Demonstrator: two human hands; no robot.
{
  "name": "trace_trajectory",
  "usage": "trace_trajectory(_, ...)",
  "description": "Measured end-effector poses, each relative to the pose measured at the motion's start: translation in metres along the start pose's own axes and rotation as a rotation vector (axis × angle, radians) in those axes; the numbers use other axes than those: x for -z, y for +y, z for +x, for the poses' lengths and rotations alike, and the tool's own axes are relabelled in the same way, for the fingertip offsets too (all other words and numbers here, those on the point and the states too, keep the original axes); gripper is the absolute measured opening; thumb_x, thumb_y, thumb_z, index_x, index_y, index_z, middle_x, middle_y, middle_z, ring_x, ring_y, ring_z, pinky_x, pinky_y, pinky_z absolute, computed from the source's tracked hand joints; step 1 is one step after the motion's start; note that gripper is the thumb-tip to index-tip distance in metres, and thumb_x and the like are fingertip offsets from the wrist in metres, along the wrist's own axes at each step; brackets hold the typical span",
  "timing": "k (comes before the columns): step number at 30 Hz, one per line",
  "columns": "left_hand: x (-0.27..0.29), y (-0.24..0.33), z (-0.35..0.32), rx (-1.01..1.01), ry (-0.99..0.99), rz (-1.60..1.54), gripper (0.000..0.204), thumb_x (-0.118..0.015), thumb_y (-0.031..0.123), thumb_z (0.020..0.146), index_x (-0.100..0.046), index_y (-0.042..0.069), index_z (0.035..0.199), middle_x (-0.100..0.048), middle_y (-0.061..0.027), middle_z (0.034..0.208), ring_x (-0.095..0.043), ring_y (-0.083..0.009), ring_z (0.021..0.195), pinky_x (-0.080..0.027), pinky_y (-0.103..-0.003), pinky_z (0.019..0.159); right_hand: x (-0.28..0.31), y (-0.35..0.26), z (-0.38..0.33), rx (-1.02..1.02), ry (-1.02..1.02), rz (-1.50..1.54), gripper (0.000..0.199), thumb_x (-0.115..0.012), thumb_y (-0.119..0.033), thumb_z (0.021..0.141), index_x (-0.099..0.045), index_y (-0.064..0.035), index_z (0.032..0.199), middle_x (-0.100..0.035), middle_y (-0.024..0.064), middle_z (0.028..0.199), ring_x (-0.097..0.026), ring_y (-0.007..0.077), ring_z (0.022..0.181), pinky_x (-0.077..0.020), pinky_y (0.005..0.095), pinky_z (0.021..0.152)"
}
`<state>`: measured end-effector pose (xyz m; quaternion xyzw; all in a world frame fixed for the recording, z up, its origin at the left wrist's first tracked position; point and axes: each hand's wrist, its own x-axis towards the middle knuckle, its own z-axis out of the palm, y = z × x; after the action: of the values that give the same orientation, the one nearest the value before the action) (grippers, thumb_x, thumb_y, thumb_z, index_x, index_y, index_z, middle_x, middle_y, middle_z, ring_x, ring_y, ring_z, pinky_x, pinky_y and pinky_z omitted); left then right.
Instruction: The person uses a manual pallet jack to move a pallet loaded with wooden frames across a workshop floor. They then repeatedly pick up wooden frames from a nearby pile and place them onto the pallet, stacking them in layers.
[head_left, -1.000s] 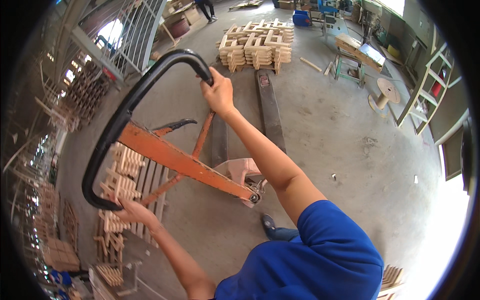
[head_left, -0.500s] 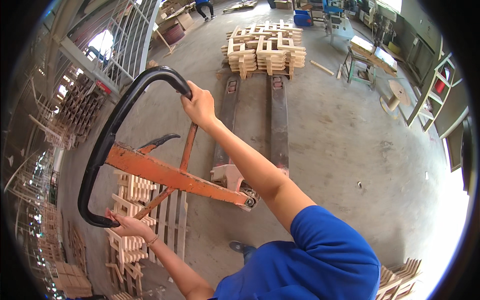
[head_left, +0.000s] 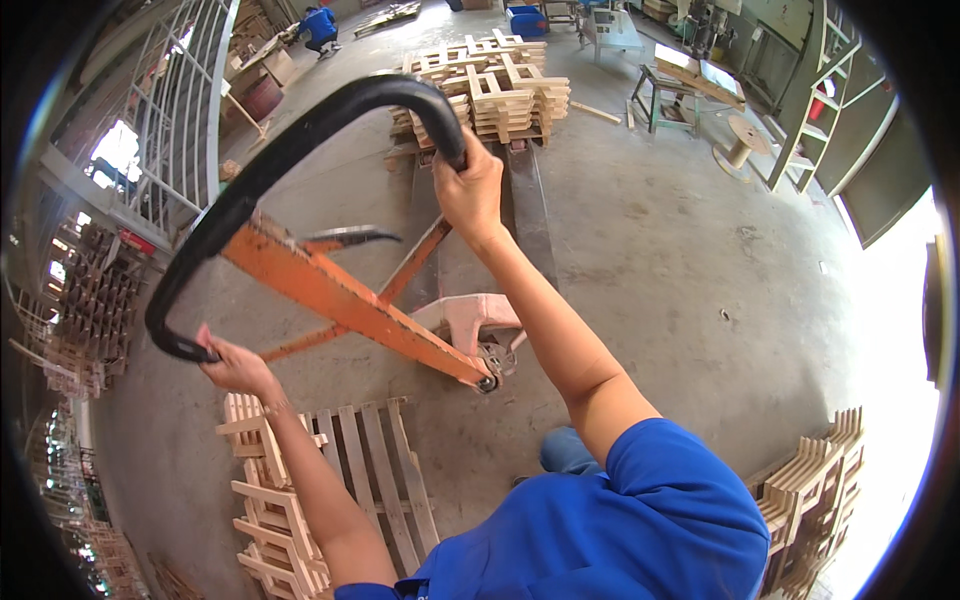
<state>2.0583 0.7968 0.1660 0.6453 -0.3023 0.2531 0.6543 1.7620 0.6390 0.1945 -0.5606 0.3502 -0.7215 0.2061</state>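
Both hands on pallet jack handle (head_left: 290,165), a black loop on an orange tiller (head_left: 350,300). R hand (head_left: 468,190) clenched round far-right part of loop, arm stretched out. L hand (head_left: 235,365) grasps near-left end of loop, fingers curled on it. Tiller slopes down to pump base (head_left: 480,330) at centre. Forks (head_left: 530,215) run away over concrete floor (head_left: 660,260), tips under pallet stack (head_left: 490,85) at far centre. Flat pallet (head_left: 330,480) near left, just below L forearm. More pallets (head_left: 815,490) near right. Person in blue (head_left: 320,25) crouched far left.
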Motion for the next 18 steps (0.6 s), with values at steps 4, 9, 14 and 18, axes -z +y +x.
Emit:
trace_trajectory(4, -0.096, -0.086, 0.071, 0.003, -0.135, -0.075, 0.021, -0.046, 0.006, 0.09, -0.063, -0.001, 0.099, -0.065, -0.012, 0.102, -0.06, -0.0212, 0.095, -0.044, -0.033, 0.085, -0.077, 0.028, 0.006, -0.001, 0.073, -0.098, 0.018, -0.057, -0.004, 0.075, -0.059, -0.0037, 0.093, -0.059, 0.0208, 0.071, -0.06, 0.0395, 0.071, -0.0466, 0.0354, 0.059)
trace_trajectory(9, -0.224, -0.155, 0.132, 0.03, -0.22, -0.193, 0.023, -0.044, 0.006, 0.089, -0.064, 0.001, 0.098, -0.065, -0.0105, 0.101, -0.061, -0.0217, 0.096, -0.045, -0.032, 0.083, -0.171, 0.08, 0.038, 0.088, 0.195, -0.097, 0.014, -0.057, -0.002, 0.076, -0.06, -0.0012, 0.09, -0.057, 0.014, 0.064, -0.055, 0.0152, 0.056, -0.0449, 0.0287, 0.058)
trace_trajectory(14, -0.347, -0.192, 0.162, 0.052, -0.252, -0.203, 0.023, -0.043, 0.006, 0.09, -0.063, 0.002, 0.1, -0.065, -0.0093, 0.102, -0.061, -0.0223, 0.096, -0.046, -0.032, 0.085, -0.242, 0.149, 0.098, 0.006, 0.178, -0.152, 0.015, -0.052, 0.0, 0.08, -0.062, -0.0021, 0.091, -0.061, 0.0073, 0.067, -0.055, 0.0106, 0.06, -0.0446, 0.0252, 0.062)
trace_trajectory(18, -0.457, -0.216, 0.187, 0.109, -0.302, -0.283, 0.023, -0.043, 0.005, 0.089, -0.063, 0.003, 0.1, -0.065, -0.0083, 0.103, -0.061, -0.0201, 0.094, -0.046, -0.031, 0.085, -0.292, 0.211, 0.157, 0.005, 0.2, -0.205, 0.014, -0.051, -0.001, 0.082, -0.062, -0.0012, 0.091, -0.061, 0.0076, 0.069, -0.055, 0.0088, 0.062, -0.0447, 0.0252, 0.063)
